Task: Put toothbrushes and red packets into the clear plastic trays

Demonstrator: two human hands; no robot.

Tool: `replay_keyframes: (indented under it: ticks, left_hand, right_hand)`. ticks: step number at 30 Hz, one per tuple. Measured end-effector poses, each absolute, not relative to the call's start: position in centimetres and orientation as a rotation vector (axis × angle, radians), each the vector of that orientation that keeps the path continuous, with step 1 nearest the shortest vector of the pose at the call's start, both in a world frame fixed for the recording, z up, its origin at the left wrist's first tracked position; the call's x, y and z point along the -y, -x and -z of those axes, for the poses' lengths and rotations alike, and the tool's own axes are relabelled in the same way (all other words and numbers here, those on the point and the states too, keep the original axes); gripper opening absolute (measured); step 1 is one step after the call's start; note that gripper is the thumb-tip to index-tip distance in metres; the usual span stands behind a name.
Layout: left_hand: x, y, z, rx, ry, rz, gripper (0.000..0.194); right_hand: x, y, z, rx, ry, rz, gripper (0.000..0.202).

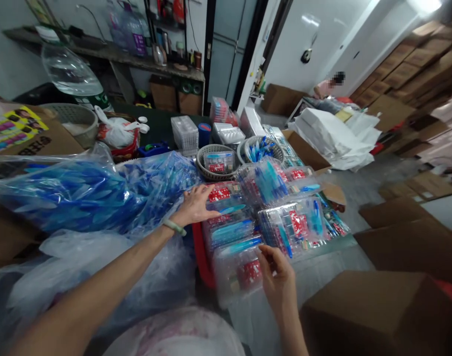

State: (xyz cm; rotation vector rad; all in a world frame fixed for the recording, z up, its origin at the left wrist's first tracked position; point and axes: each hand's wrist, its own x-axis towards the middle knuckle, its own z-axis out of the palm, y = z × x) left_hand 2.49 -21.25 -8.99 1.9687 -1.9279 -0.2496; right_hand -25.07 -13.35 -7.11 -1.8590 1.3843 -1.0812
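My left hand (pixel 196 203), with a pale green bangle at its wrist, reaches over a stack of clear plastic packs with fingers apart. Its thumb lies close to a teal pen (pixel 231 209) on top of a pack. Below are more blue pens (pixel 231 231) in the clear packs. My right hand (pixel 279 269) has its fingers curled, the tips together at the corner of the nearest clear pack (pixel 229 272), which carries a red-and-white printed piece (pixel 251 273). What lies between those fingertips is too blurred to tell. Another clear pack (pixel 277 225) with blue pens sits to the right.
A large plastic bag of blue pens (pixel 85 193) lies left. Behind stand a basket with packs (pixel 216 175), a basket of blue pens (pixel 261 148) and stacked clear trays (pixel 184 133). Cardboard boxes (pixel 381 311) stand right. Another person (pixel 327 86) is at the back.
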Motion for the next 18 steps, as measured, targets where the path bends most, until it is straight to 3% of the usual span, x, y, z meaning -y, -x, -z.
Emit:
replay_keyframes:
  ticks: [18]
  left_hand:
    - [22.8, -4.8, 8.8, 1.731, -1.816, 0.369, 0.077]
  right_hand:
    - [12.5, 26.6, 10.6, -1.483, 1.62, 1.096, 0.041]
